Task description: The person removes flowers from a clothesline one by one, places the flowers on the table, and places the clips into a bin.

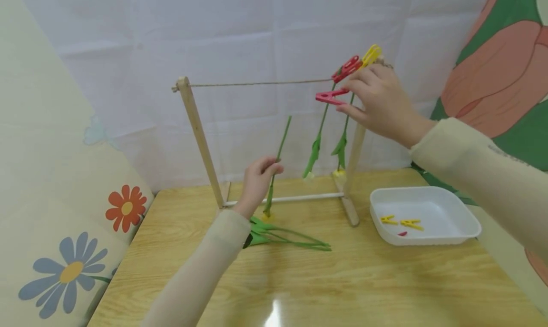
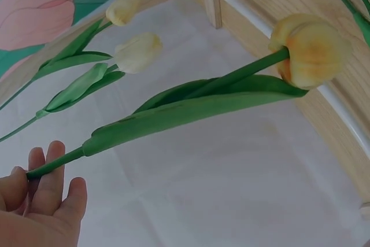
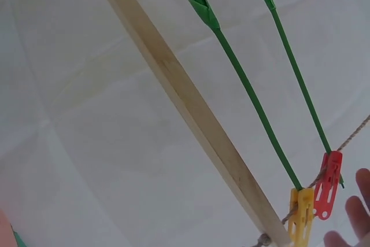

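Observation:
A yellow artificial tulip (image 2: 318, 50) hangs bloom down from my left hand (image 1: 259, 182), whose thumb and fingers pinch its green stem (image 1: 282, 139). Near the right end of the twine, my right hand (image 1: 378, 103) pinches a pink-red clothespin (image 1: 330, 97) with its jaws pointing left. On the twine (image 1: 257, 83), a red clothespin (image 3: 328, 186) and a yellow clothespin (image 3: 301, 215) each hold a tulip stem. The white tulip (image 2: 139, 52) and a pale yellow tulip (image 2: 122, 8) dangle upside down from them. In the right wrist view only some fingertips show.
A wooden frame (image 1: 199, 139) carries the twine, with a white bar (image 1: 304, 198) low across it. More tulip stems (image 1: 295, 239) lie on the table (image 1: 325, 289). At the right, a white tub (image 1: 445, 213) contains yellow clothespins (image 1: 411, 223) and a small red piece (image 1: 402, 233).

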`<state>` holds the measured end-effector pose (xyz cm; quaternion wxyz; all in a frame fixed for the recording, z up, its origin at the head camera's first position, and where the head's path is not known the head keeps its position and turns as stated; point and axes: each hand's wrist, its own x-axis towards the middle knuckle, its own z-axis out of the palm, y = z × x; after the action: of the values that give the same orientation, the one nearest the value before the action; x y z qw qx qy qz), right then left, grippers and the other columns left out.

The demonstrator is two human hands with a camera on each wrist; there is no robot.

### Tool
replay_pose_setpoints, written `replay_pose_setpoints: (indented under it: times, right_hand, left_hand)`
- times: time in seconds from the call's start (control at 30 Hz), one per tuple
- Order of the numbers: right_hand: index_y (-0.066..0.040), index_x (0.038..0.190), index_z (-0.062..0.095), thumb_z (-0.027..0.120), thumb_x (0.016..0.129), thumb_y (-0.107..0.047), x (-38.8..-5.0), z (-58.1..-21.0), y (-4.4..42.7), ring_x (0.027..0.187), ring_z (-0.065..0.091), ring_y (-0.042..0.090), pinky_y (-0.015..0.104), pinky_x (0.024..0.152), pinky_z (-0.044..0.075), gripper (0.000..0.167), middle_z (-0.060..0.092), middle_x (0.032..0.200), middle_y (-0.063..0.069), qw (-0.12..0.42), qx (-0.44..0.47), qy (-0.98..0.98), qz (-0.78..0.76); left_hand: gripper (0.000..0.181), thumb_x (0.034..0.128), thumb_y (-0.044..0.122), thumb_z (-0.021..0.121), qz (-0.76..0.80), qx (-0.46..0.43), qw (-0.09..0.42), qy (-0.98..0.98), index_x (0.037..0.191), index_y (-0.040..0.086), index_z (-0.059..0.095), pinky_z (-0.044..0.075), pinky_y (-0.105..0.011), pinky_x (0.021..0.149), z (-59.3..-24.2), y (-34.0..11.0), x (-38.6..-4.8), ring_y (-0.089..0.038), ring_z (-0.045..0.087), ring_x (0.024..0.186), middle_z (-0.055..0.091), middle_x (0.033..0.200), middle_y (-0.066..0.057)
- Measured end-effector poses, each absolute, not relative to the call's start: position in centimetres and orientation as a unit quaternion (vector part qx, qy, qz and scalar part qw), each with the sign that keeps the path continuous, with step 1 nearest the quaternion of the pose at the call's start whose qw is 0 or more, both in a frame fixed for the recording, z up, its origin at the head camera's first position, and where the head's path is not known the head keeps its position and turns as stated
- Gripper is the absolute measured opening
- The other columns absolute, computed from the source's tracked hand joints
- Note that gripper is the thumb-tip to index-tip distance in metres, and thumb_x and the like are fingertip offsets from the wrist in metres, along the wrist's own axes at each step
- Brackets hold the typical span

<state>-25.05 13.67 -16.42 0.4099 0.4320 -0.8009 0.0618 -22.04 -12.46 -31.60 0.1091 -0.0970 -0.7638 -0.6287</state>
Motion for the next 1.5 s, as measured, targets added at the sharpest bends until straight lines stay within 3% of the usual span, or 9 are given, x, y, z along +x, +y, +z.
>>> replay_pose_setpoints:
  times: [0.2,0.47,0.6,0.73,0.97,1.5]
  right_hand:
    - [0.012,0.1,0.064,0.079,0.079,-0.006,-24.4,-17.8,14.5,0.095,0.052,0.045,0.059,0.087,0.04,0.032,0.061,0.098,0.028,0.408,0.434,-0.798,0.088]
    - [0.014,0.101,0.063,0.075,0.082,-0.007,-23.8,-19.3,15.3,0.095,0.051,0.047,0.06,0.085,0.039,0.031,0.061,0.1,0.031,0.408,0.44,-0.794,0.101]
    - [0.014,0.102,0.062,0.057,0.098,-0.032,-23.7,-19.9,15.8,0.093,0.051,0.048,0.062,0.083,0.038,0.047,0.061,0.098,0.032,0.413,0.448,-0.786,0.106]
    - [0.014,0.102,0.063,0.041,0.102,-0.049,-23.6,-20.5,16.2,0.092,0.051,0.048,0.061,0.082,0.039,0.067,0.061,0.097,0.03,0.414,0.441,-0.788,0.115]
    - [0.013,0.1,0.063,0.041,0.101,-0.05,-23.3,-21.3,16.6,0.092,0.051,0.047,0.061,0.083,0.039,0.067,0.061,0.095,0.029,0.412,0.435,-0.79,0.129]
    - [0.012,0.098,0.064,0.044,0.1,-0.051,-22.7,-22.8,17.2,0.092,0.052,0.047,0.061,0.083,0.039,0.066,0.062,0.096,0.03,0.411,0.429,-0.792,0.14]
  left_hand:
    - [0.023,0.0986,0.006,0.055,-0.616,-0.1,0.1,-0.775,0.117,-0.003,0.064,0.048,-0.039,0.099,-31.4,-12.9,-21.3,-0.026,0.065,0.102,0.07,0.104,-0.018]
    - [0.021,0.0951,0.0,0.058,-0.591,-0.123,0.131,-0.786,0.113,-0.008,0.065,0.052,-0.038,0.093,-31.7,-13.1,-20.8,-0.031,0.066,0.099,0.07,0.101,-0.021]
    - [0.02,0.0942,0.0,0.059,-0.575,-0.135,0.14,-0.794,0.111,-0.008,0.066,0.054,-0.037,0.09,-32.2,-13.3,-20.8,-0.031,0.067,0.097,0.07,0.1,-0.02]
    - [0.019,0.0936,0.001,0.06,-0.569,-0.142,0.142,-0.798,0.109,-0.007,0.067,0.054,-0.036,0.089,-32.6,-13.5,-20.7,-0.031,0.067,0.098,0.069,0.102,-0.022]
    - [0.019,0.0929,-0.003,0.059,-0.565,-0.156,0.152,-0.796,0.108,-0.012,0.065,0.054,-0.037,0.09,-33.2,-13.6,-20.3,-0.035,0.067,0.098,0.069,0.1,-0.024]
    - [0.019,0.0926,-0.001,0.06,-0.505,-0.188,0.15,-0.829,0.108,-0.008,0.068,0.055,-0.038,0.089,-33.9,-13.9,-19.9,-0.033,0.066,0.101,0.069,0.105,-0.021]
